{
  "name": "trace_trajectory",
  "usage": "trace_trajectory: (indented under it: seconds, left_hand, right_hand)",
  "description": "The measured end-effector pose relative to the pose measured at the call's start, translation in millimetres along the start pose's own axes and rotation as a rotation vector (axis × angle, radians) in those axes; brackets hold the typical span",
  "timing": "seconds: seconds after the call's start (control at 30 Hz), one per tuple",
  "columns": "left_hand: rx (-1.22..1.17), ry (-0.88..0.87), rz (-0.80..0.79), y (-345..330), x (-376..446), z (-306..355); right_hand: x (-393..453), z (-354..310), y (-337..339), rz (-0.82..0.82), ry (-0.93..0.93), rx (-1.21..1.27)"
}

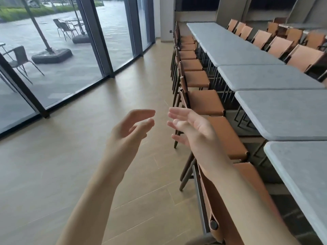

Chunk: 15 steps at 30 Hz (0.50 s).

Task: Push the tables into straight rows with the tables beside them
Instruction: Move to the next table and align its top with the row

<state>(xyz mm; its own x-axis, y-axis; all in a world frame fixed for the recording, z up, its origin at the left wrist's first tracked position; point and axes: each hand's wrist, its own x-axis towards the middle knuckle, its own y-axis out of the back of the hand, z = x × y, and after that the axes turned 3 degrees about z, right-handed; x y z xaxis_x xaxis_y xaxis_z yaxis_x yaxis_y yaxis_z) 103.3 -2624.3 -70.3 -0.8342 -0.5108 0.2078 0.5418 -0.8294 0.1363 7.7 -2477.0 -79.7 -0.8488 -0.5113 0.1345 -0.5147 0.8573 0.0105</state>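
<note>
Head view: the left hand [131, 127] and right hand [192, 129] hover at centre, fingers loosely spread, holding nothing. The grey tables [286, 112] run from one to four o'clock behind brown chairs [203, 101]. Likely between pushes; next, reach a table edge.

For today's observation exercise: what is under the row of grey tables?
Under the grey tables, thin dark metal legs show, with tan chair seats pushed partly beneath the near edge. The tabletops cover the floor beneath and the far-side legs.
</note>
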Motion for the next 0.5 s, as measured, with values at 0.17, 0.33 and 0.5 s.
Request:
trace_trajectory:
  seconds: [0.17,0.33,0.5]
  left_hand:
    - [0.019,-0.003,-0.133,14,45,-13]
    - [0.044,-0.026,-0.257,11,102,-27]
    - [0.041,-0.044,-0.337,-10,184,-41]
  right_hand:
    - [32,6,-13,0.168,0.003,0.012]
    - [74,16,-11,0.284,-0.018,0.046]
    - [149,30,-7,0.347,-0.019,0.088]
